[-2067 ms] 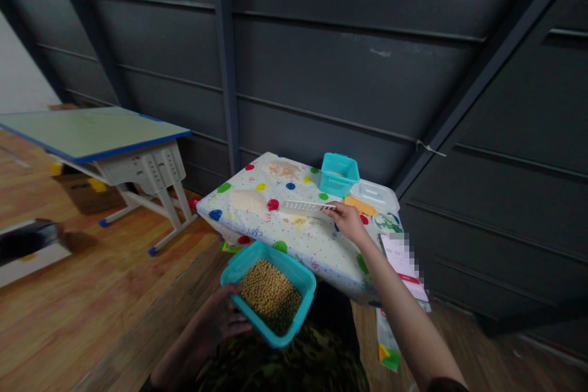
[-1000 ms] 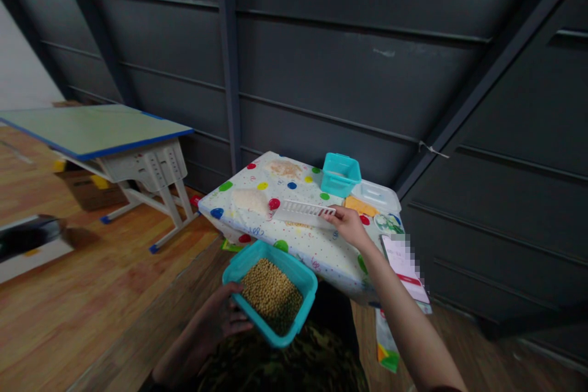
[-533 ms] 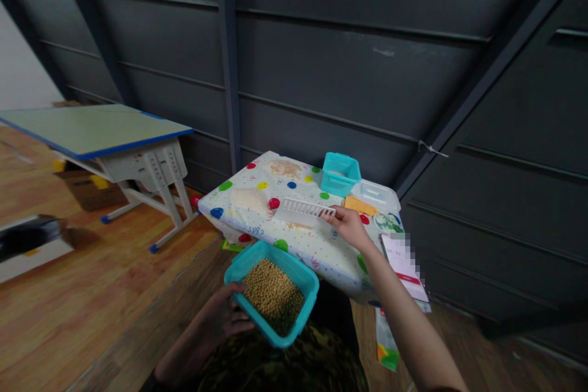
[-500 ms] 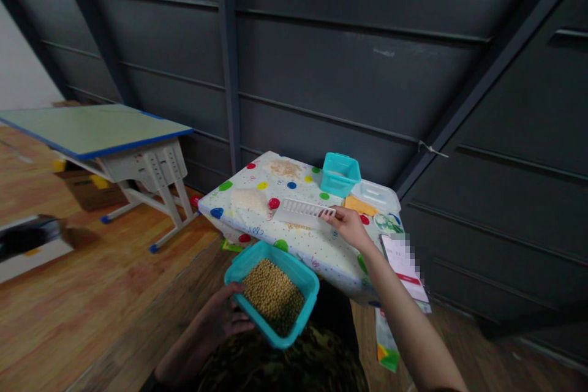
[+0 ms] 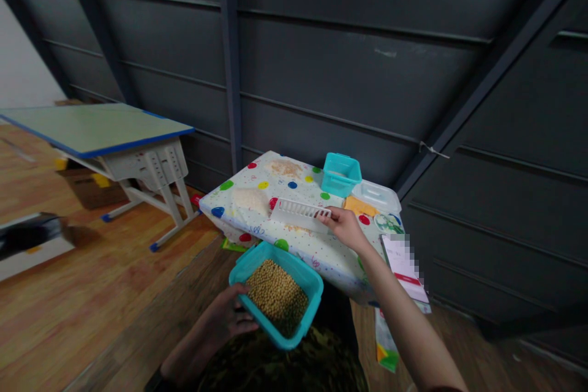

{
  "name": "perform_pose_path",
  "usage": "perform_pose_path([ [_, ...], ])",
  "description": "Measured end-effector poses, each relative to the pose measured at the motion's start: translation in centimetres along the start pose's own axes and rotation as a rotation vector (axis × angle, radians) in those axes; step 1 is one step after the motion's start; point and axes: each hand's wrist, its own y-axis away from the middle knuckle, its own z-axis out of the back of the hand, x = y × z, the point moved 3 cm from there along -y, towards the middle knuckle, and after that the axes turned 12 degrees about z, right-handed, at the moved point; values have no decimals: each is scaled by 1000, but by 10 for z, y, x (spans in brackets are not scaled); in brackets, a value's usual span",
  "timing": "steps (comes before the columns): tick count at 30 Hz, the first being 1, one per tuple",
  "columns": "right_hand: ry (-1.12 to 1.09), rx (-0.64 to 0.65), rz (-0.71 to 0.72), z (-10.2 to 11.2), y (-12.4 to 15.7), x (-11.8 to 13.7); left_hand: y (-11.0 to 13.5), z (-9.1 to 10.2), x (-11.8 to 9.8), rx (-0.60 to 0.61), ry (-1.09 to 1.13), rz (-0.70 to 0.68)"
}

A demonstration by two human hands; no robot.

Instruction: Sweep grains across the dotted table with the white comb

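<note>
My left hand grips the near-left side of a turquoise plastic tub, its thumb over the rim. Soybeans fill the tub's bottom, with darker green beans at the near end. The tub is just off the table's front edge, over my lap. Above the table, my right hand pinches the right end of a long white slotted tray. A small scatter of yellowish grains lies on the tablecloth beside the tray's lower edge. A pale heap of grain is just left of the tray.
On the table with a dotted cloth are a brownish heap, a second turquoise tub, a clear lid, an orange cloth and a clipboard. Another desk stands left; a dark panelled wall rises behind.
The white tray and my right hand have shifted slightly left. The tub of beans in my left hand has moved a little to the right.
</note>
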Motion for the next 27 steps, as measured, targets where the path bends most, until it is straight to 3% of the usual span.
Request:
perform_pose_path([
  [21, -16, 41, 0, 3, 2, 5, 10, -7, -3, 79, -8, -16],
  [27, -29, 20, -22, 5, 2, 6, 5, -6, -3, 29, -2, 25],
])
